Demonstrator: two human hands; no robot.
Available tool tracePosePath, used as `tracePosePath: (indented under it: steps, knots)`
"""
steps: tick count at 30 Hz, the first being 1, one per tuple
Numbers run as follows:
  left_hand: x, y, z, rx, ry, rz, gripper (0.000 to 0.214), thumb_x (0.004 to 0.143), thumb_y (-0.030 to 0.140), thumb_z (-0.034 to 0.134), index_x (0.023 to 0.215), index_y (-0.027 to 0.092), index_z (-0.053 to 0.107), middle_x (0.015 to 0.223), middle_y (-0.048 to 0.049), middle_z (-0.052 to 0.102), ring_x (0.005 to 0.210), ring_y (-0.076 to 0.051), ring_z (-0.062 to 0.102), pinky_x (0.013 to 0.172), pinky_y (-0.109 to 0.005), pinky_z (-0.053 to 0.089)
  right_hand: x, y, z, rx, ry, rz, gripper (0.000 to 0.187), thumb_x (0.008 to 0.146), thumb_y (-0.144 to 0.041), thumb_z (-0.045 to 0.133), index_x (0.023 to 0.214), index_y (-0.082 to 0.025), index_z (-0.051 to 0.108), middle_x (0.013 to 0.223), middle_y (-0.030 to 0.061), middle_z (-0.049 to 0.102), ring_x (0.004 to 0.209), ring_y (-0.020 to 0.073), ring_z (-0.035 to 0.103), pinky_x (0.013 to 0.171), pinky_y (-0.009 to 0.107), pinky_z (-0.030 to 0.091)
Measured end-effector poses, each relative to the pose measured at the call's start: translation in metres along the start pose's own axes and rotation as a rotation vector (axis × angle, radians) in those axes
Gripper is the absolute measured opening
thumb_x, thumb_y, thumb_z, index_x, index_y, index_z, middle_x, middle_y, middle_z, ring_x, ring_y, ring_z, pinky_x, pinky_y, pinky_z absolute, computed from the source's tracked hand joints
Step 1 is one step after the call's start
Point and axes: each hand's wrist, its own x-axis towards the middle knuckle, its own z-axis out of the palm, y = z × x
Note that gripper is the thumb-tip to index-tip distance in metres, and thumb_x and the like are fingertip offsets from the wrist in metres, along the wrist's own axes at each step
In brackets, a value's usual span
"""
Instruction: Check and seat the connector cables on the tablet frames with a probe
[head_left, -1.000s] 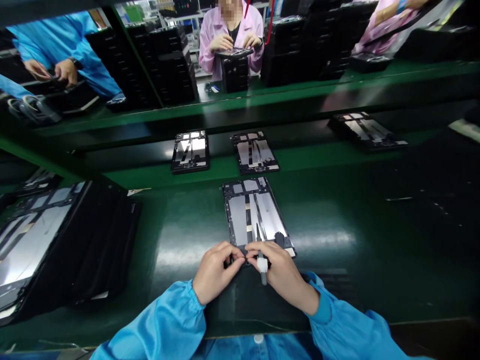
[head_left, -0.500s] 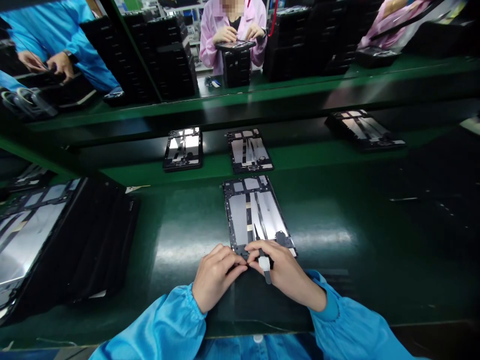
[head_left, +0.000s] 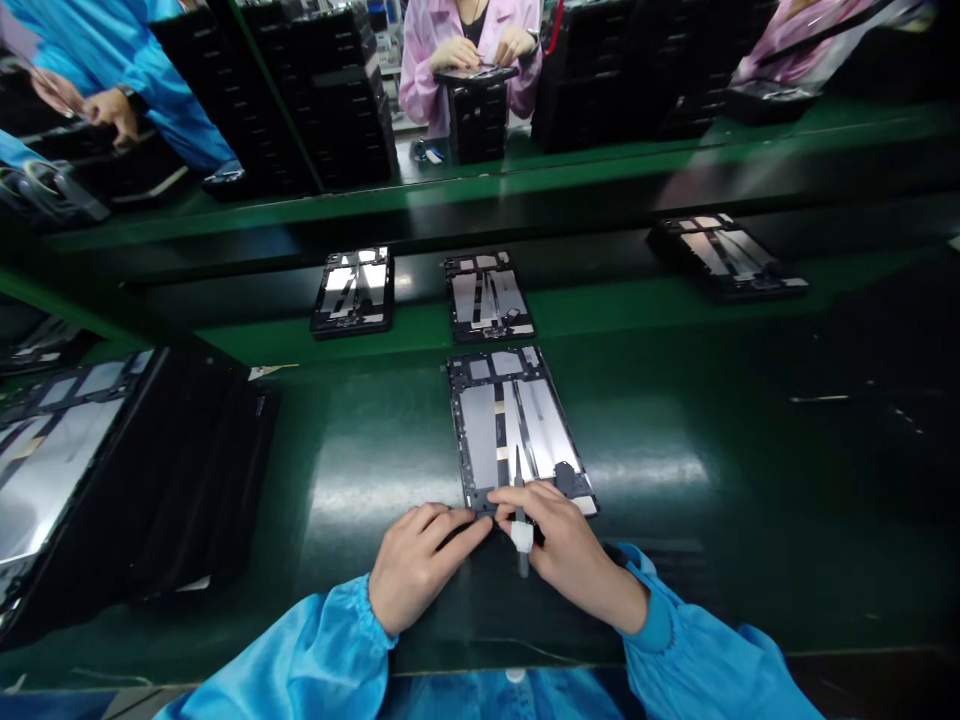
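Note:
An opened tablet [head_left: 517, 430] lies flat on the green bench, its silver battery plates and dark flex strips showing. My right hand [head_left: 566, 545] holds a pair of dark tweezers [head_left: 521, 565] wrapped with white tape. The tips point away from me over the tablet's lower half, and the fingertips rest on its near edge. My left hand [head_left: 424, 560] is at the near left corner, fingers stretched out and thumb apart, fingertips at the edge. What lies under the fingertips is hidden.
Behind stand two similar tablets [head_left: 491, 297] [head_left: 352, 290], with another tablet [head_left: 727, 255] farther right. A tall stack of tablets in black trays [head_left: 202, 480] rises at the left. Beyond the raised green ledge [head_left: 450, 195], co-workers handle parts beside black stacks [head_left: 337, 100].
My left hand has shifted slightly left and its fingers have straightened out of a pinch. The tweezers in my right hand have turned a little more upright. The camera view has shifted slightly.

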Motion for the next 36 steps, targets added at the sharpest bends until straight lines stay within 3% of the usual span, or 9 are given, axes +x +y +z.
tracePosePath:
  steps: [7, 14, 19, 25, 29, 36]
  knots:
    - [0.0, -0.007, -0.003, 0.095, -0.024, 0.115, 0.031, 0.102, 0.012, 0.04, 0.123, 0.018, 0.061, 0.111, -0.0056, 0.065, 0.092, -0.019, 0.054, 0.07, -0.03, 0.045, -0.003, 0.005, 0.002, 0.06, 0.028, 0.038, 0.035, 0.09, -0.005, 0.054, 0.118, -0.026, 0.055, 0.09, 0.0017, 0.069, 0.09, 0.0198, 0.064, 0.082, 0.034, 0.053]
    - [-0.001, -0.001, 0.005, 0.086, -0.082, 0.041, 0.034, 0.102, 0.013, 0.037, 0.128, 0.021, 0.057, 0.11, -0.0072, 0.061, 0.089, -0.019, 0.055, 0.071, -0.031, 0.046, -0.01, -0.001, -0.012, 0.135, 0.04, 0.101, 0.024, 0.095, -0.019, 0.053, 0.117, -0.025, 0.061, 0.093, 0.0039, 0.072, 0.089, 0.0198, 0.068, 0.085, 0.035, 0.055]
    - [-0.003, 0.0, 0.01, 0.014, -0.117, -0.016, 0.032, 0.101, 0.013, 0.041, 0.128, 0.021, 0.056, 0.113, -0.0085, 0.058, 0.09, -0.02, 0.055, 0.073, -0.033, 0.048, -0.027, -0.006, -0.025, 0.328, 0.052, 0.244, 0.031, 0.1, -0.029, 0.044, 0.127, -0.028, 0.059, 0.096, 0.0048, 0.067, 0.071, 0.0126, 0.064, 0.066, 0.025, 0.058]
    - [-0.003, 0.001, 0.011, 0.01, -0.104, -0.028, 0.033, 0.101, 0.013, 0.04, 0.129, 0.021, 0.055, 0.113, -0.0089, 0.058, 0.09, -0.02, 0.056, 0.072, -0.033, 0.049, -0.027, -0.008, -0.015, 0.33, 0.035, 0.334, 0.017, 0.096, -0.031, 0.05, 0.106, -0.02, 0.059, 0.072, 0.0013, 0.066, 0.062, 0.0131, 0.064, 0.057, 0.023, 0.055]
    - [-0.004, 0.001, 0.011, 0.006, -0.106, -0.033, 0.033, 0.101, 0.013, 0.04, 0.129, 0.021, 0.055, 0.113, -0.0086, 0.058, 0.09, -0.019, 0.056, 0.073, -0.033, 0.049, -0.024, -0.006, -0.013, 0.276, 0.0, 0.324, 0.016, 0.094, -0.03, 0.051, 0.096, -0.018, 0.063, 0.072, 0.0023, 0.065, 0.059, 0.0129, 0.063, 0.055, 0.023, 0.053]
    - [-0.006, 0.001, 0.012, 0.023, -0.109, -0.031, 0.034, 0.101, 0.013, 0.04, 0.13, 0.023, 0.054, 0.114, -0.0084, 0.058, 0.091, -0.019, 0.056, 0.075, -0.032, 0.049, -0.03, 0.007, -0.024, 0.276, 0.158, 0.372, 0.015, 0.094, -0.03, 0.051, 0.091, -0.019, 0.061, 0.058, -0.0024, 0.06, 0.049, 0.0114, 0.061, 0.051, 0.022, 0.051]
